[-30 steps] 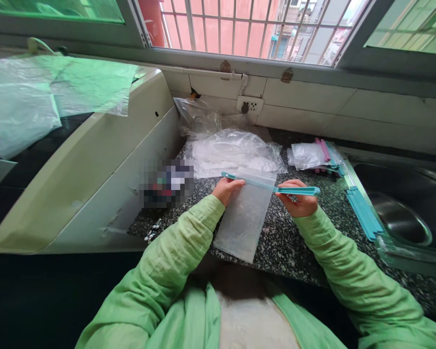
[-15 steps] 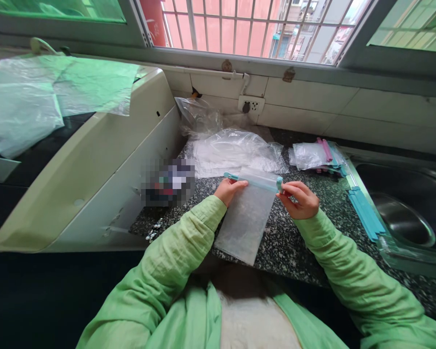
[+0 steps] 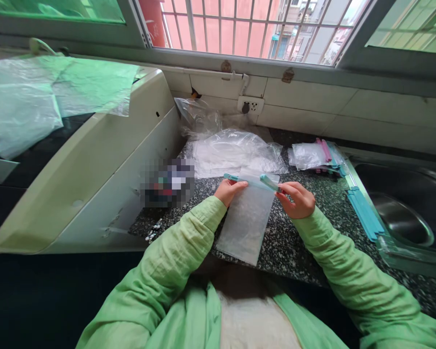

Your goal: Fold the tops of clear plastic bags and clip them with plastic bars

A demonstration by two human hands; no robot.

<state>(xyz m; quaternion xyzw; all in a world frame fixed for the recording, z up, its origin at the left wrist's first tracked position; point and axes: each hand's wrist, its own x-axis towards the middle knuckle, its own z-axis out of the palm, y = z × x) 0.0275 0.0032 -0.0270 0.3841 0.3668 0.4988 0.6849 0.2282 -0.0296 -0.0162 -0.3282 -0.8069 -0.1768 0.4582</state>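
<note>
A translucent plastic bag (image 3: pixel 246 220) hangs over the counter's front part, its top edge held up in front of me. My left hand (image 3: pixel 229 191) pinches the bag's upper left corner, together with the end of a teal bag clip (image 3: pixel 231 177). At the upper right corner, my right hand (image 3: pixel 297 198) grips a teal clip piece (image 3: pixel 269 182) between thumb and fingers. That piece slants up and leftward across the bag's top. Whether both teal parts belong to one clip, I cannot tell.
Clear plastic bags (image 3: pixel 236 152) lie behind my hands. Packed bags with pink and teal clips (image 3: pixel 314 155) lie at right. Several teal clips (image 3: pixel 365 213) rest beside the sink (image 3: pixel 399 218). A blurred item (image 3: pixel 167 183) and small shiny pieces (image 3: pixel 154 230) are left, near a pale appliance (image 3: pixel 105 160).
The teal piece in my right hand has turned from lying along the bag's top to slanting up and left. My right hand has shifted slightly left; my left hand has stayed put.
</note>
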